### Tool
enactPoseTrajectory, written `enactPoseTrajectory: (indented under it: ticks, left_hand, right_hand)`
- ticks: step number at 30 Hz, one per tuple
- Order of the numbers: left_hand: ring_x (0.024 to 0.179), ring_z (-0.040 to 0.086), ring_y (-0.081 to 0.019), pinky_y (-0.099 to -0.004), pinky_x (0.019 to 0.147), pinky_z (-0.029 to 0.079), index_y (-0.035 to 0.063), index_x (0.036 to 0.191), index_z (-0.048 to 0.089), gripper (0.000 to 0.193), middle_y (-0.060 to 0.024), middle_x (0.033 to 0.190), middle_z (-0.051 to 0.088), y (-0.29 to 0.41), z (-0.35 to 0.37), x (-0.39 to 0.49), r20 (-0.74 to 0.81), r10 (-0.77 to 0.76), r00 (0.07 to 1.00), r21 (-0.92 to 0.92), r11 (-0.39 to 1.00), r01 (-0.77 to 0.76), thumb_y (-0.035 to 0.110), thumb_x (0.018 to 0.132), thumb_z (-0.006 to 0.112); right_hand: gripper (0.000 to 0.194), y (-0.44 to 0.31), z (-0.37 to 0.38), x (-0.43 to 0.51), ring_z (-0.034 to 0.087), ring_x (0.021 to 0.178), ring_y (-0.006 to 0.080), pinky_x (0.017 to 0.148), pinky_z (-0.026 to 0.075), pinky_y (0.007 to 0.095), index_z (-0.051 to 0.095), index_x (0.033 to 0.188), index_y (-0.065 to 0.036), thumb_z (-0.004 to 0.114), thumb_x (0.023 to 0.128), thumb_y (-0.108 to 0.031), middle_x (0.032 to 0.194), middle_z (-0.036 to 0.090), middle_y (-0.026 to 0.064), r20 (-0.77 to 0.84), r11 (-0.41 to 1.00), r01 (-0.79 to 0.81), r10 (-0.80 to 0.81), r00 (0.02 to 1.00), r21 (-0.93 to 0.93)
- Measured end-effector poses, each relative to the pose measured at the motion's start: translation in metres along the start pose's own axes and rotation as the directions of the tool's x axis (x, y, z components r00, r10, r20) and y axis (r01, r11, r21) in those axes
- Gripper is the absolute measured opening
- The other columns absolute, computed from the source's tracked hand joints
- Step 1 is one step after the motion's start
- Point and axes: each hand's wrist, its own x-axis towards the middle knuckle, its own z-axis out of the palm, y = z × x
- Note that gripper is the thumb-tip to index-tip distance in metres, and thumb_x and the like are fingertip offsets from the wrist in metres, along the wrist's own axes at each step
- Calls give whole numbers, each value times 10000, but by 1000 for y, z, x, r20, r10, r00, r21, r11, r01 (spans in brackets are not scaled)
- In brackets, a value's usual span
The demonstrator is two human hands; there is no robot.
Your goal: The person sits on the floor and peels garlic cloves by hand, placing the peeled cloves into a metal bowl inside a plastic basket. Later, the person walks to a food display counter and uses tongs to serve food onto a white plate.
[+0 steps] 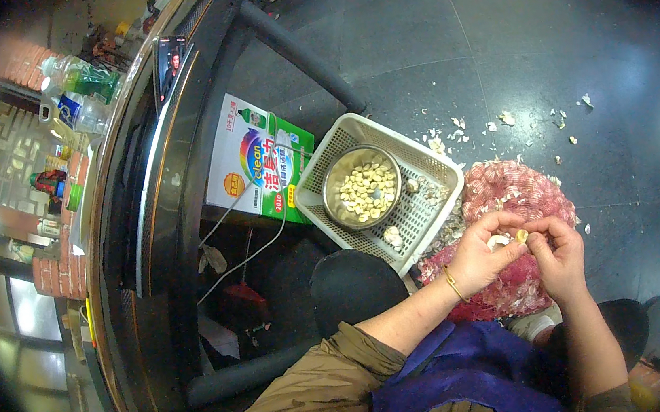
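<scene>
My left hand, with a gold bracelet at the wrist, and my right hand meet above a red mesh sack of garlic. A pale garlic clove is pinched between the fingertips of both hands, and a whitish piece, perhaps skin, lies by my left fingers. Left of the hands, a white plastic basket holds a round metal bowl with many peeled cloves in it. A garlic bulb and a smaller piece of garlic rest in the basket beside the bowl.
A printed cardboard box stands left of the basket. Garlic skins are scattered over the dark tiled floor. A dark table with tubular legs carries a phone at its edge. Plastic bottles stand farther left.
</scene>
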Motion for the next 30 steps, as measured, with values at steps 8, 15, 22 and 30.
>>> enactPoseTrajectory:
  ticks: [8,15,22,30]
  left_hand:
    - [984,613,-200,-323,893,471,29,1062,673,223,-97,1048,648,6,-2,-1,90,349,933,475,808,-348,54,841,677]
    - [1053,574,-134,-286,913,463,49,1167,636,267,-57,1112,634,0,0,-2,43,198,979,292,935,-202,120,910,637]
    - [900,581,-56,-219,760,491,54,1191,611,273,-12,1055,647,-2,2,-1,22,72,997,46,996,-73,173,945,623]
    - [694,572,-42,-174,501,442,69,1171,610,250,-16,925,654,9,1,-2,8,-150,989,-379,914,142,159,939,619]
  right_hand:
    - [11,1,-1,1,486,654,39,582,408,209,597,866,4,591,857,4,758,581,-15,18,999,-33,34,999,-22]
    - [10,0,1,2,517,654,81,589,421,242,607,834,-13,604,836,-22,738,591,13,-33,996,-37,35,999,-78]
    - [17,-3,1,1,520,653,82,588,422,239,601,822,-10,603,835,-21,735,593,16,-66,994,15,-23,998,-111]
    - [41,1,1,2,472,617,34,552,394,203,585,817,-6,584,858,-6,717,567,-18,-94,987,71,-85,992,-145]
